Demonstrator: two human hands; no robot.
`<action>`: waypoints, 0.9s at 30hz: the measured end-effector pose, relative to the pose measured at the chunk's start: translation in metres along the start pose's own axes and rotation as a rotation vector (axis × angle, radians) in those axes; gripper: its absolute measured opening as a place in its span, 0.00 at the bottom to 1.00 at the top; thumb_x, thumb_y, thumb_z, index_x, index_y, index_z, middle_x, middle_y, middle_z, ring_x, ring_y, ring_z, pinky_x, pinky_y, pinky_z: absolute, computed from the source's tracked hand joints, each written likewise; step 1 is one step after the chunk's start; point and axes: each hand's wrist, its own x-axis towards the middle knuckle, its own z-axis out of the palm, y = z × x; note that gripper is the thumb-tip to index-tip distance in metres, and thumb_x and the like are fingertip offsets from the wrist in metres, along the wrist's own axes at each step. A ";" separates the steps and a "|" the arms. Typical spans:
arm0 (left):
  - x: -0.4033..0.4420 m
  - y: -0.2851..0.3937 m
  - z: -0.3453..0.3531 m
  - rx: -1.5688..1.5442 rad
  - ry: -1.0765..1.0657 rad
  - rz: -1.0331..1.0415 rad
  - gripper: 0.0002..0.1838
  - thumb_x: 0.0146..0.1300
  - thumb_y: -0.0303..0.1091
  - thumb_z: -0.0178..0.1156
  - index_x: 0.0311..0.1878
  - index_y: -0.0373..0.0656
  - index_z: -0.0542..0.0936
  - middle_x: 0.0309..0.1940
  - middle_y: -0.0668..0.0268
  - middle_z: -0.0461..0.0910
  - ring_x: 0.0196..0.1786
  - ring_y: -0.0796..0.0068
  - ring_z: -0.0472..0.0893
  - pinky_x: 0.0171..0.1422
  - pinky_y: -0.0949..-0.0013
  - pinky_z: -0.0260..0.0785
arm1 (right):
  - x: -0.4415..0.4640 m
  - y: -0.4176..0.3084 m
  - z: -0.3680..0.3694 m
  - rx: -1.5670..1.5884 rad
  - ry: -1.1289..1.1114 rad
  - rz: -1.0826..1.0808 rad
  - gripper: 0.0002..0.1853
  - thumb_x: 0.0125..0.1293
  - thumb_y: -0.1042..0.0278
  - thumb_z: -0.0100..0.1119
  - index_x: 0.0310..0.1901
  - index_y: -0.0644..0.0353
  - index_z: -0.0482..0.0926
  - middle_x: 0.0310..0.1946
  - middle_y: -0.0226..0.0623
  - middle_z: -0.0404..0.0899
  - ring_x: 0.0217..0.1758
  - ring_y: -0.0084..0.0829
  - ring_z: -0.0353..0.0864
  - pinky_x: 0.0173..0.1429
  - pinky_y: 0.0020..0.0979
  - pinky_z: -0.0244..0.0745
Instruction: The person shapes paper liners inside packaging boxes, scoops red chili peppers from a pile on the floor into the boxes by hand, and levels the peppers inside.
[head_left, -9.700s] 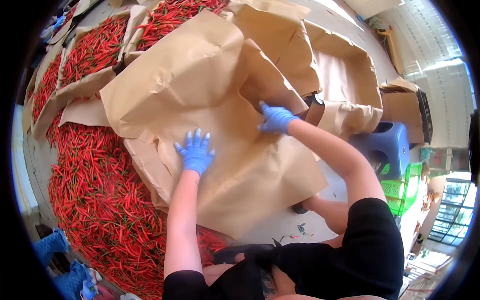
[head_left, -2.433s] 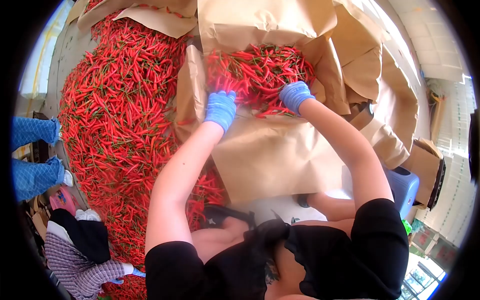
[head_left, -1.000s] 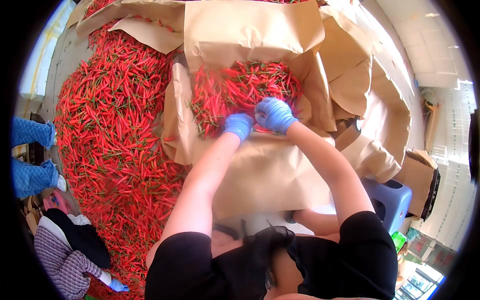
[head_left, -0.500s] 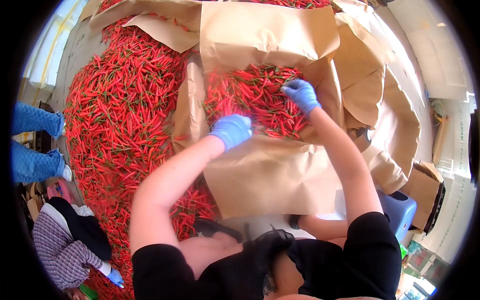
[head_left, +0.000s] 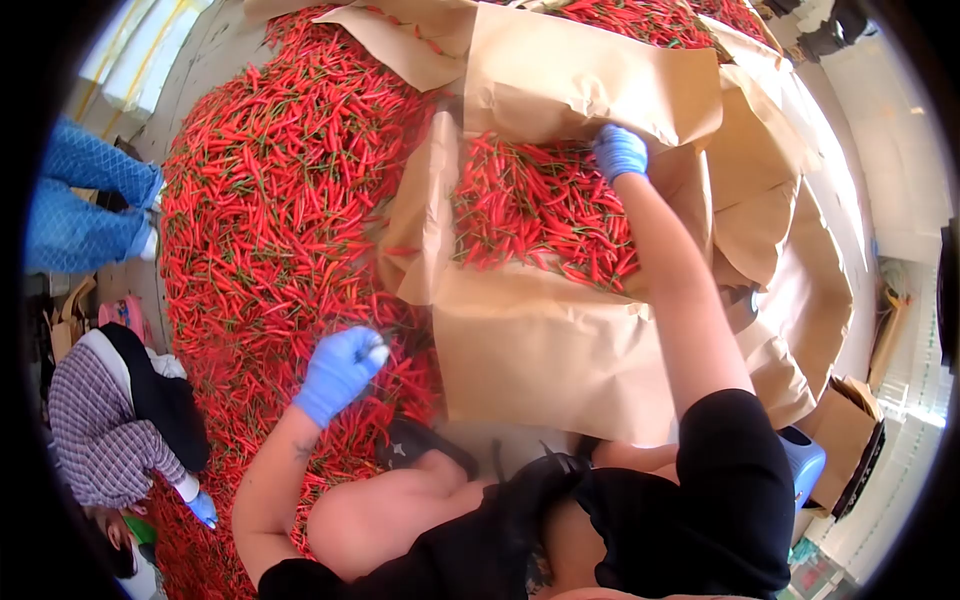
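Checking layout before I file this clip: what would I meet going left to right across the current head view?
Jeans → left hand → chilies inside the paper → right hand → stool → carton

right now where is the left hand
In the head view, the left hand is left of centre, over the loose chilli pile and left of the brown paper's near flap.

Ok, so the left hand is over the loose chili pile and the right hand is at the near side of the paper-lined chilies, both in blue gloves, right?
Not quite: the head view shows the right hand at the far side of the paper-lined chilies. The rest stands.
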 end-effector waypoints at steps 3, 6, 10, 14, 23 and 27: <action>-0.033 -0.031 -0.007 -0.348 0.130 -0.162 0.08 0.57 0.30 0.62 0.38 0.37 0.77 0.27 0.70 0.77 0.30 0.84 0.74 0.35 0.76 0.70 | -0.011 -0.001 -0.026 0.469 0.195 -0.204 0.08 0.57 0.66 0.60 0.34 0.60 0.78 0.28 0.41 0.81 0.30 0.38 0.80 0.40 0.38 0.74; -0.048 -0.017 -0.002 0.050 -0.300 -0.249 0.11 0.54 0.35 0.62 0.38 0.39 0.79 0.31 0.61 0.80 0.33 0.72 0.79 0.43 0.68 0.72 | -0.068 -0.044 -0.059 1.041 0.105 -0.334 0.06 0.59 0.70 0.61 0.35 0.61 0.76 0.26 0.32 0.77 0.28 0.26 0.74 0.36 0.30 0.73; -0.049 -0.050 0.034 0.094 -0.751 -0.147 0.26 0.55 0.32 0.58 0.59 0.45 0.70 0.50 0.54 0.77 0.51 0.63 0.78 0.54 0.64 0.70 | -0.216 -0.103 -0.036 0.785 -0.362 -1.129 0.10 0.66 0.68 0.51 0.46 0.57 0.75 0.40 0.37 0.78 0.45 0.34 0.78 0.52 0.33 0.73; -0.054 -0.074 0.034 -0.165 -0.524 -0.163 0.26 0.59 0.26 0.55 0.63 0.44 0.67 0.48 0.58 0.77 0.49 0.69 0.77 0.53 0.68 0.71 | -0.221 -0.140 -0.060 0.717 -0.580 -1.276 0.13 0.61 0.68 0.55 0.49 0.56 0.77 0.45 0.39 0.79 0.48 0.30 0.78 0.53 0.33 0.72; -0.091 -0.123 0.025 -0.459 0.120 -0.273 0.15 0.60 0.28 0.57 0.51 0.37 0.75 0.44 0.61 0.79 0.48 0.73 0.78 0.53 0.71 0.70 | -0.127 -0.130 0.004 -0.203 -0.365 -0.352 0.36 0.56 0.46 0.60 0.67 0.32 0.58 0.69 0.37 0.54 0.69 0.47 0.57 0.63 0.45 0.66; -0.107 -0.146 0.031 -0.791 0.242 -0.299 0.15 0.60 0.20 0.52 0.51 0.39 0.74 0.30 0.69 0.75 0.27 0.84 0.71 0.34 0.78 0.68 | -0.106 -0.078 0.000 -0.245 -0.868 -0.661 0.35 0.53 0.60 0.62 0.65 0.42 0.63 0.62 0.44 0.66 0.65 0.42 0.66 0.67 0.34 0.62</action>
